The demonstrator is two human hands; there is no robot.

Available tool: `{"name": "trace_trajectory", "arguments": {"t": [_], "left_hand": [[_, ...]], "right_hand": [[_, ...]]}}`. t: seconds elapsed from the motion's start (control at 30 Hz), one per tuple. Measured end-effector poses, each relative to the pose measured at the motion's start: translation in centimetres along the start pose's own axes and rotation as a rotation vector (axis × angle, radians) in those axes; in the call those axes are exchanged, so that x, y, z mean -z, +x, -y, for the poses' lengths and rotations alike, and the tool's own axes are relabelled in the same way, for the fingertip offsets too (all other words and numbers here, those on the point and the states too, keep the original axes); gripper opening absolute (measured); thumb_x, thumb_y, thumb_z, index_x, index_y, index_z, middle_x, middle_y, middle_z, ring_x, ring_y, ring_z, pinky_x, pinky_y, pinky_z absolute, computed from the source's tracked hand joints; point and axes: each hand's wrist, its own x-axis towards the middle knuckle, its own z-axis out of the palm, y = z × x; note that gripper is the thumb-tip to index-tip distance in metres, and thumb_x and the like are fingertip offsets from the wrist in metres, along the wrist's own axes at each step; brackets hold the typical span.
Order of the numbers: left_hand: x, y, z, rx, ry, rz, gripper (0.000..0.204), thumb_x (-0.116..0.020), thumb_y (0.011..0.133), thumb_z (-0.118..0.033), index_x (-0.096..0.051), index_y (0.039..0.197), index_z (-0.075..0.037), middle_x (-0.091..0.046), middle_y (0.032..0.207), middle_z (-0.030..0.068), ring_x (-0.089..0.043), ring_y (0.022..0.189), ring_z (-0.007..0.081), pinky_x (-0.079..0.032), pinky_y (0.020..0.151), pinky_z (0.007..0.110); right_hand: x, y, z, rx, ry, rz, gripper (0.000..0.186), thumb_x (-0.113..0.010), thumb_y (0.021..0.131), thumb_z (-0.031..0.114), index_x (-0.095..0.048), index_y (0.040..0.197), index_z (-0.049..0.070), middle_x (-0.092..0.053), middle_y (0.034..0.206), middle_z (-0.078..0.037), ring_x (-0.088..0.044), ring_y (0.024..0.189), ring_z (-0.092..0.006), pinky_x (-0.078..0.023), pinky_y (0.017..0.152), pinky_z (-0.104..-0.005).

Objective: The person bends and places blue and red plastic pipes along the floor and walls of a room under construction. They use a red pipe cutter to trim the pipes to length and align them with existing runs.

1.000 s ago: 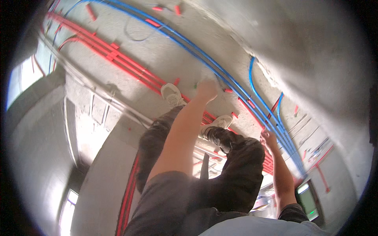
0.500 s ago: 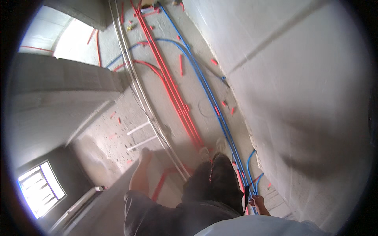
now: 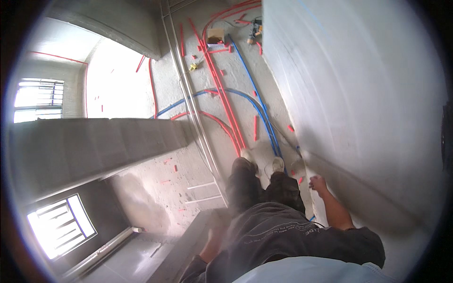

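I look down my own body: dark shirt, dark trousers, pale shoes (image 3: 277,164) on a bare concrete floor. My right hand (image 3: 318,183) hangs by my hip, close to the grey plastered wall (image 3: 358,104) on the right, with loose fingers and nothing in it. My left hand (image 3: 213,237) is low at my left side, blurred, next to a grey ledge (image 3: 188,240); its fingers cannot be made out. Red conduit pipes (image 3: 225,115) and blue conduit pipes (image 3: 258,111) run along the floor past my feet.
A thin grey rail (image 3: 191,101) lies along the floor left of the pipes. Short red pipe offcuts are scattered about, and a small cardboard box (image 3: 215,34) sits far ahead. A concrete partition (image 3: 94,146) and bright window openings (image 3: 61,226) are on the left.
The view has swung quickly: my arm, raised toward the pipes a second ago, has come down. Both hands now hang at my sides and I stand upright beside the wall.
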Motion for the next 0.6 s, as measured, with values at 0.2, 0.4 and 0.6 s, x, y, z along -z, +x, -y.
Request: {"name": "trace_trajectory", "arguments": {"t": [0.2,0.4,0.6], "left_hand": [[3.7,9.2,-9.5,-0.017,-0.15,0.129,0.023,-0.07,0.094,-0.028,-0.071,0.093,-0.005,-0.067,0.082,0.0085,-0.061,0.071,0.0196,-0.05,0.064,0.037],[25.2,29.1,-26.2,-0.119,-0.468,-0.063,0.015,-0.071,0.095,-0.02,-0.069,0.091,-0.006,-0.062,0.073,0.0011,-0.055,0.06,0.0113,-0.045,0.055,0.029],[54.2,40.0,-51.2,-0.186,-0.555,-0.386,0.018,-0.073,0.097,-0.021,-0.069,0.095,-0.003,-0.066,0.08,0.0038,-0.058,0.064,0.0108,-0.047,0.057,0.027]], "right_hand": [[-5.0,5.7,24.3,0.101,-0.067,0.062,0.025,-0.064,0.099,0.027,-0.066,0.108,0.004,-0.071,0.089,-0.007,-0.069,0.069,-0.0174,-0.053,0.06,-0.0341],[-12.6,5.4,39.8,-0.061,-0.208,0.121,0.029,-0.065,0.1,0.028,-0.065,0.112,0.002,-0.07,0.087,-0.01,-0.07,0.07,-0.0204,-0.054,0.06,-0.0354],[-18.1,10.0,48.7,0.001,-0.11,0.131,0.025,-0.068,0.095,0.025,-0.067,0.105,0.003,-0.07,0.084,-0.012,-0.071,0.068,-0.0234,-0.054,0.057,-0.0374]]}}
